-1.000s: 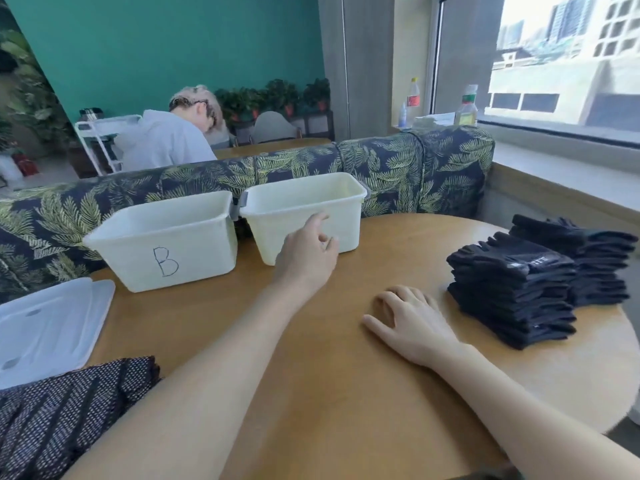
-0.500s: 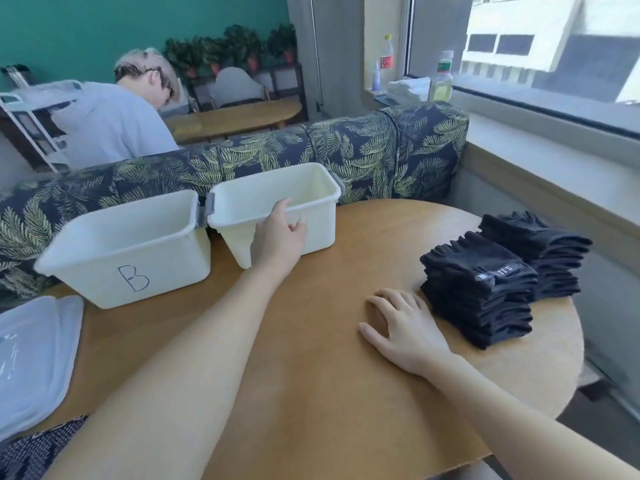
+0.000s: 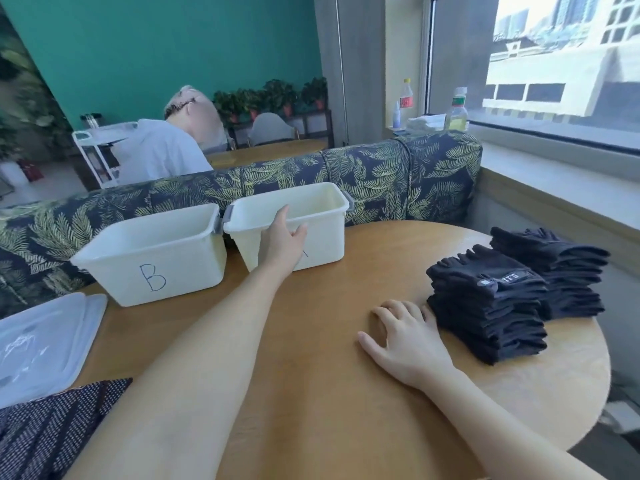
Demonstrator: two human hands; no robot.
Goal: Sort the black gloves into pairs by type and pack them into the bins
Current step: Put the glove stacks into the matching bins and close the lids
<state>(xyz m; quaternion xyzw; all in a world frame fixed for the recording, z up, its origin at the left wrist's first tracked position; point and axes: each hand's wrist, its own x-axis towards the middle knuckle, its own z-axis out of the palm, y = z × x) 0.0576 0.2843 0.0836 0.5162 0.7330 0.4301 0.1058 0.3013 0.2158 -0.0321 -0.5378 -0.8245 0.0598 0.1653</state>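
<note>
Two white bins stand at the table's far side: one marked B [image 3: 152, 268] on the left, a second bin [image 3: 327, 244] to its right. My left hand [image 3: 280, 244] lies against the second bin's front wall, fingers straight, one fingertip reaching over the rim. Both bins look empty. Two stacks of folded black gloves sit at the right, a nearer stack [image 3: 488, 306] with a small label and a farther stack [image 3: 561, 268]. My right hand [image 3: 405, 337] rests flat on the table, its fingers beside the nearer stack.
The round wooden table [image 3: 311, 393] ends close behind the stacks. Clear lids [image 3: 41, 341] lie at the left edge, a dotted dark cloth [image 3: 52, 434] below them. A leaf-patterned sofa back [image 3: 381, 171] runs behind the bins; a person [image 3: 159, 150] sits beyond it.
My left hand reached forward from above the table to the right bin's front wall and stays there. My right hand stays flat on the table, now closer to the nearer glove stack.
</note>
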